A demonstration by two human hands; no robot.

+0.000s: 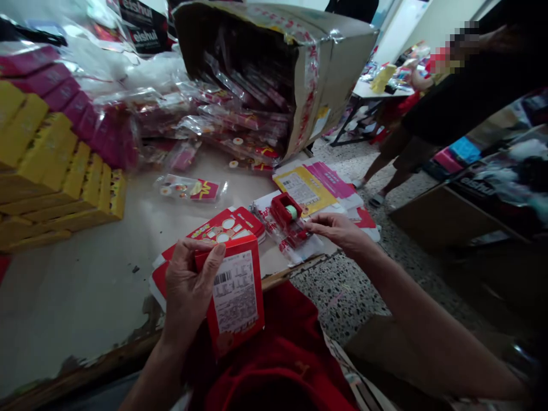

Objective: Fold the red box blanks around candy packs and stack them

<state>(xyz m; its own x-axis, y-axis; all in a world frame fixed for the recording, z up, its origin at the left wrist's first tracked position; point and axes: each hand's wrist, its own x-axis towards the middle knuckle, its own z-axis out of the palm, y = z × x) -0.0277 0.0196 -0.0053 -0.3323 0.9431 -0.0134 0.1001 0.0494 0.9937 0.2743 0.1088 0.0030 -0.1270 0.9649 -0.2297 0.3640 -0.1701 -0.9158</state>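
Observation:
My left hand (192, 279) grips a red box (240, 288) by its upper left edge, thumb on the front. A white label with a barcode faces me, and the box is held upright just off the table edge. My right hand (331, 228) has thumb and forefinger pinched at the near right end of a red tape dispenser (286, 212) with a pale green roll. Whatever sits between those fingertips is too small to make out. Flat red printed cartons (226, 224) lie stacked behind the held box. Clear plastic wrapping (295, 245) lies under and around the dispenser.
A large open carton (317, 85) lies on its side, spilling clear-bagged items (240, 123). Yellow boxes (55, 165) and pink boxes (72, 97) are stacked left. One bagged item (192, 188) lies mid-table. Yellow and pink flat cartons (319, 188) rest right. Another person (462, 97) stands beyond.

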